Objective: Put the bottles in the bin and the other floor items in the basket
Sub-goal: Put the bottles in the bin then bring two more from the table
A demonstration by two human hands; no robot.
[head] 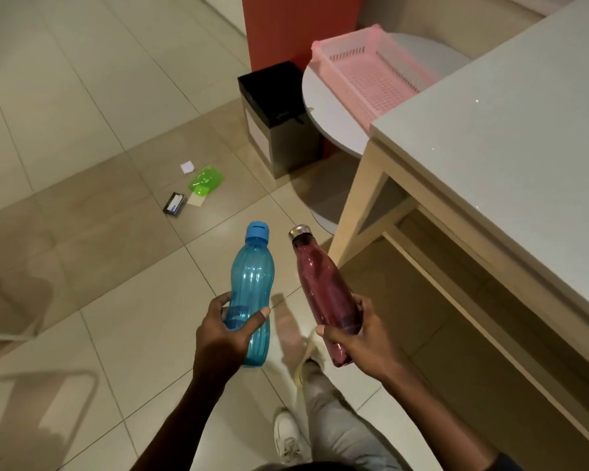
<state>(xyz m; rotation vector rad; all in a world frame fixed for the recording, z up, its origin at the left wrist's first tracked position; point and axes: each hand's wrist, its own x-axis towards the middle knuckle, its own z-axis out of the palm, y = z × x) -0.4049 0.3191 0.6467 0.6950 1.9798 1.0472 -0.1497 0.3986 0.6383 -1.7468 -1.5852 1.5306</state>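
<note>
The pale tiled floor (82, 96) fills most of the head view. A large desk (507, 130) with a light top and wooden frame takes the right side. Beyond it stands a red pillar (286, 28), and in front of the pillar a small round white desk (330, 107) carries the pink slotted basket (340, 52), partly hidden by the large desk's corner. The black rectangular bin (286, 147) stands on the floor just beside the round desk, its top open.

Both bottles are off the floor, caps pointing away from the person. The translucent blue plastic bottle (249, 294) with a blue cap is grasped around its lower half by the left hand (221, 334), thumb across the front. The dark red metal bottle (323, 287) with a silver cap is gripped near its base by the right hand (357, 338).

On the floor, left of the bin and well apart from it, lie a green plastic lid (206, 180), a small black packet (175, 203) touching a beige card (197, 199), and a white paper scrap (186, 166).
</note>
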